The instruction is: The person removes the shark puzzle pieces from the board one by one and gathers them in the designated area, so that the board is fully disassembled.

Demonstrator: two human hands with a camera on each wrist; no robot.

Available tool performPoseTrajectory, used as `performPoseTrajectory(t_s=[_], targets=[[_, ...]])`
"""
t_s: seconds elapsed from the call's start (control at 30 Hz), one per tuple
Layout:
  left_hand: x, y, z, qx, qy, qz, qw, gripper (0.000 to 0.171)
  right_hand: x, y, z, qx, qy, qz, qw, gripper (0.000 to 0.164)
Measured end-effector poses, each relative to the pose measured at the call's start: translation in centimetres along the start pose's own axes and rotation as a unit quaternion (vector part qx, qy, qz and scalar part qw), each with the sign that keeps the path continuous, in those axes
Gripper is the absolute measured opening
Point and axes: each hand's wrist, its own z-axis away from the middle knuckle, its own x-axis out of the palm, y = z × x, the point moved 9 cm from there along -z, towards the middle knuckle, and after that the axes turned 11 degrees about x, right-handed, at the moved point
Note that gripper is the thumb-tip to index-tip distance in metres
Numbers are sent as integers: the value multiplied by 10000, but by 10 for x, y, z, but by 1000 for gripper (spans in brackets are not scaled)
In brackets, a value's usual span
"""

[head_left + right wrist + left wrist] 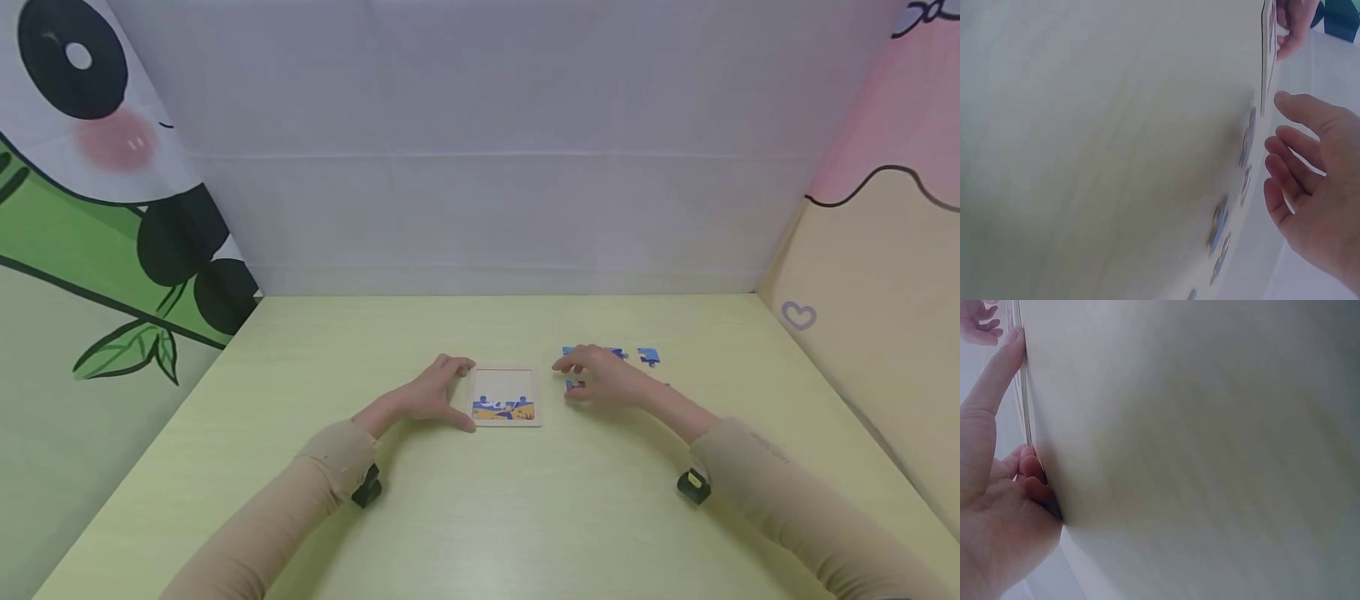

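Observation:
A small square puzzle board [505, 382] lies on the table, its lower part filled with orange and blue pieces and its upper part bare. My left hand [432, 392] holds the board at its left side, thumb by the near corner and fingers by the far one. In the left wrist view, the thumb [999, 372] lies along the board's edge. To the right of the board, my right hand [611, 377] hovers above loose blue puzzle pieces [648, 357], partly hiding them. Its fingers [1285, 172] are loosely bent with nothing between them in the right wrist view.
The pale yellow table [480, 517] ends at a white cloth backdrop [480, 167]. Printed side panels stand left and right. Each wrist wears a small black device [693, 486] below the sleeve cuff.

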Motion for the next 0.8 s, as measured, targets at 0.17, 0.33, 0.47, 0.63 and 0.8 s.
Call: performPoseTrajectory(t_s=[0.17,0.33,0.47,0.63,0.8], targets=[[1,-2,0,-59,-27,-9,10000,107,11,-20,0,-203,-20,-180,9996,46],[1,-3,-1,-35,1,28,10000,107,22,-36,0,-137,-66,-242,9996,47],[1,-3,-1,-21,10,40,10000,107,34,-40,-2,244,-196,-238,9992,52],[2,-2,-2,-12,-26,14,10000,107,40,-44,-3,372,-171,-127,9991,54],[1,-1,-2,30,-16,-8,10000,107,44,-48,-5,307,-269,-123,9991,51]])
